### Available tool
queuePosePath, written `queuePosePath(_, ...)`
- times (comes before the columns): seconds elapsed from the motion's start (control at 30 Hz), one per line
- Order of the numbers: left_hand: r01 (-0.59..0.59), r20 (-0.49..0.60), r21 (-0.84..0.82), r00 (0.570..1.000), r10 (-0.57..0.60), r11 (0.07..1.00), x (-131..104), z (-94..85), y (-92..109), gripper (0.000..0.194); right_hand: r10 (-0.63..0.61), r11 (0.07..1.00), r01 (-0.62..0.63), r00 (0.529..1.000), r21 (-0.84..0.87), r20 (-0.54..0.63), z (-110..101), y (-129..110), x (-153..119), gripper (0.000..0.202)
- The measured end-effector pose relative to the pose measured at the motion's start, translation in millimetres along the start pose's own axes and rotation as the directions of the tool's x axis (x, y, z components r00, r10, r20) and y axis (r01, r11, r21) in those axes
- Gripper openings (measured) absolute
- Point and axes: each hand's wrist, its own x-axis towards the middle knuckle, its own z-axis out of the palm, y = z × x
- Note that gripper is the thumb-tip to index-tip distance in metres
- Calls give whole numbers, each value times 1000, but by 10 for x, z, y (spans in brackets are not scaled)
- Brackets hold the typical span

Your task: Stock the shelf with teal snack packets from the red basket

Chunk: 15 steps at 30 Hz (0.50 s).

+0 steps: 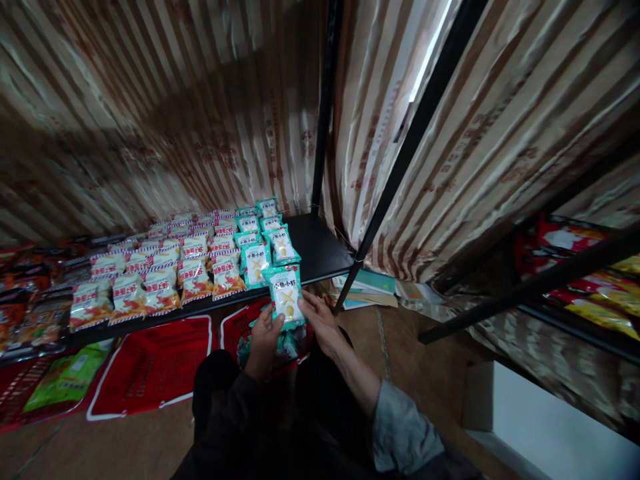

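Observation:
A green and white snack bag (pixel 285 297) is held upright between my two hands, in front of the shelf's edge. My left hand (pixel 264 341) grips its lower left side, thumb on the front. On its right side, my right hand (pixel 321 321) is closed on the edge with the fingertips. Behind it, matching green bags (pixel 256 262) stand in two columns on the black shelf (pixel 315 245). Orange and white snack bags (pixel 228 273) fill rows to their left. More green bags (pixel 290 344) lie below my hands in a red basket (pixel 230 328).
Another red basket (pixel 155 367) sits on the floor at the left, near a green package (pixel 67 379). Black shelf posts (pixel 395 180) rise at the right. Books (pixel 370 283) lie beneath the shelf corner. A white box (pixel 555 427) is at the lower right.

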Motion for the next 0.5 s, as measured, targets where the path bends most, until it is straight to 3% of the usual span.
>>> queuePosePath(0.1,-55,-9,71,998,56,996,123,94,-52,62,-20,999,20,1000,-35,-23,-93,81,57,55)
queuePosePath(0.23,-181,-33,278,980,198,943,330,287,-68,49,-98,989,86,990,-122,-98,-223,96,357,53)
queuePosePath(0.37,-271,-24,591,935,353,760,519,512,52,49,-210,959,183,972,-218,-108,-280,23,782,52)
queuePosePath(0.5,-288,-20,722,900,436,628,667,662,159,55,-272,919,231,958,-319,-88,-246,-74,1109,54)
